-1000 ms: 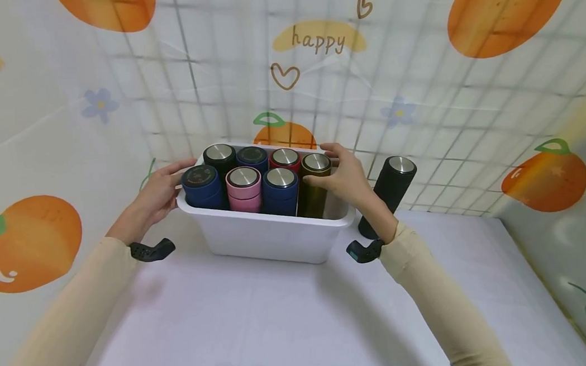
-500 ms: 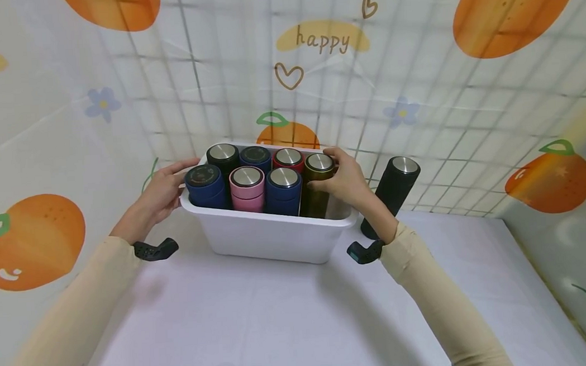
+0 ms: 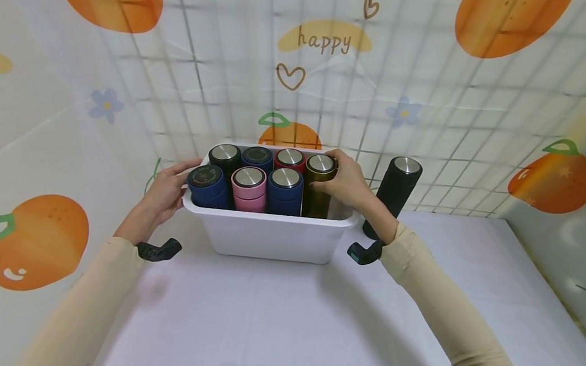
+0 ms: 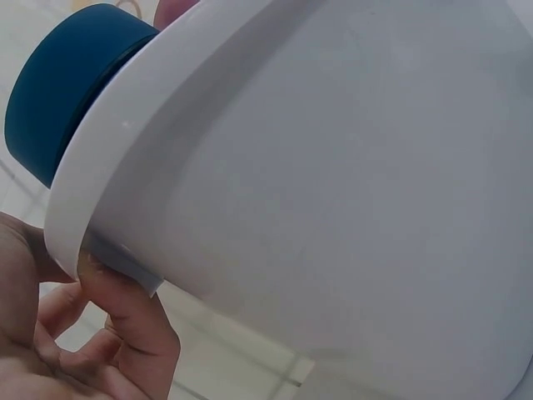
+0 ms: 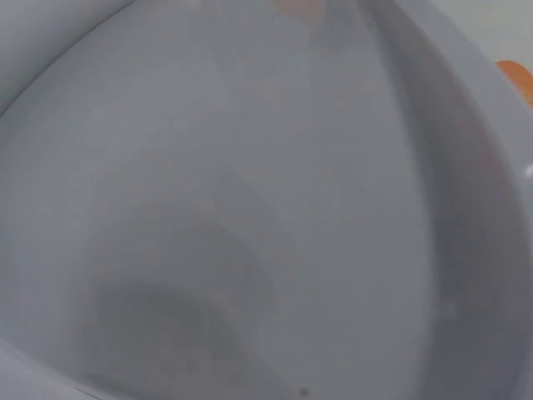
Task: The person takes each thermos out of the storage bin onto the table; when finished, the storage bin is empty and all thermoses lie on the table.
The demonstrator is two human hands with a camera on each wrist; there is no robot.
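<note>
A white plastic tub (image 3: 271, 237) holds several upright thermos bottles. My left hand (image 3: 164, 195) grips the tub's left end; in the left wrist view its fingers (image 4: 137, 321) curl under the rim (image 4: 71, 212). At the other end, my right hand (image 3: 347, 182) grips an olive-gold thermos bottle (image 3: 316, 201) inside the tub, thumb at the front and fingers behind the steel lid. Beside it stand a blue bottle (image 3: 286, 197) and a red one (image 3: 290, 158). The right wrist view shows only the tub's blurred pale wall (image 5: 275, 183), no hand clearly.
Outside the tub, a black thermos bottle (image 3: 396, 190) stands to the right, partly behind my right forearm. Also in the tub are a pink bottle (image 3: 249, 194) and dark ones. A patterned cloth over a wire grid (image 3: 338, 102) rises behind the white tabletop (image 3: 261, 319).
The head view has shifted slightly, so everything appears a little further right. My right thumb and fingers sit slightly closer round the olive-gold bottle. The left hand keeps its place at the tub.
</note>
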